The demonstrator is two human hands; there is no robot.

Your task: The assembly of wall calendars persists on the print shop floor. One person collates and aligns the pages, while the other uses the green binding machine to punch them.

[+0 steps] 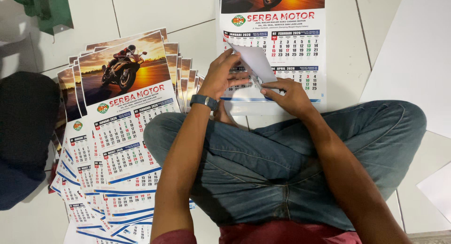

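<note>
I sit cross-legged in blue jeans on a white tiled floor. A wall calendar sheet with a motorcycle picture lies in front of my knees, its lower left corner folded up so the white back shows. My left hand, with a dark watch on the wrist, holds down the folded flap at its left side. My right hand pinches the lower edge of the fold with thumb and fingers.
A fanned pile of several identical calendar sheets lies to my left, partly under my left knee. A dark bundle sits at the far left, green cloth at the top left, white sheets at the right.
</note>
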